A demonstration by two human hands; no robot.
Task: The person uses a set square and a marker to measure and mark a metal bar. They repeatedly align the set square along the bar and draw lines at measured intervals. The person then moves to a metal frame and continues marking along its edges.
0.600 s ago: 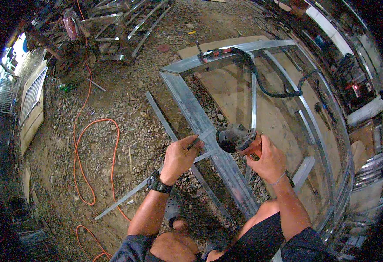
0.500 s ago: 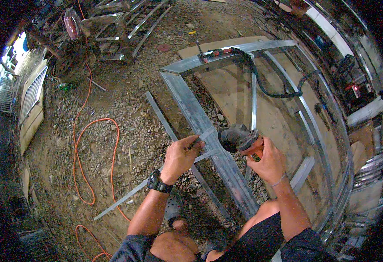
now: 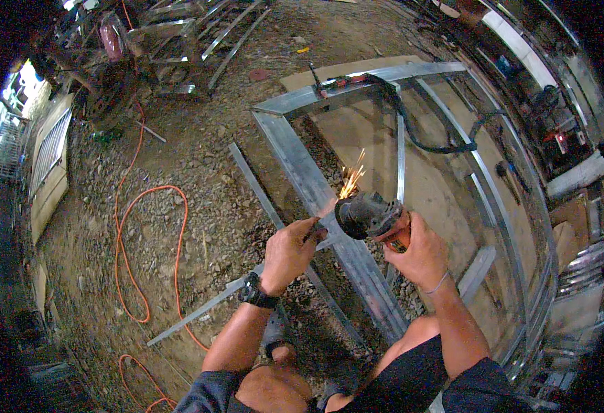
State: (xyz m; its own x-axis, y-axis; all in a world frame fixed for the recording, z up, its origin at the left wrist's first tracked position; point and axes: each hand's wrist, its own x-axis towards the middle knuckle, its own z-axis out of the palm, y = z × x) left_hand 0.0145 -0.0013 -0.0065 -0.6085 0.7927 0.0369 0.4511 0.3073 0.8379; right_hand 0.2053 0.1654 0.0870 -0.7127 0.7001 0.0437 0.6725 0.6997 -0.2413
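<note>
- Angle grinder (image 3: 374, 217), dark-bodied with an orange grip, is sitting near picture centre, throwing sparks (image 3: 351, 180) toward twelve o'clock.
- Right hand (image 3: 422, 251) is clenching around the grinder's handle; left hand (image 3: 289, 249) is grasping a thin grey metal strip (image 3: 206, 310) running toward eight o'clock.
- Strip is lying across the galvanised channel frame (image 3: 316, 189); held by one hand only, it is risking kickback if the disc snags.
- Sparks are flying over loose gravel (image 3: 199, 206); the orange cable (image 3: 126, 255) is looping at nine o'clock, a tripping risk.
</note>
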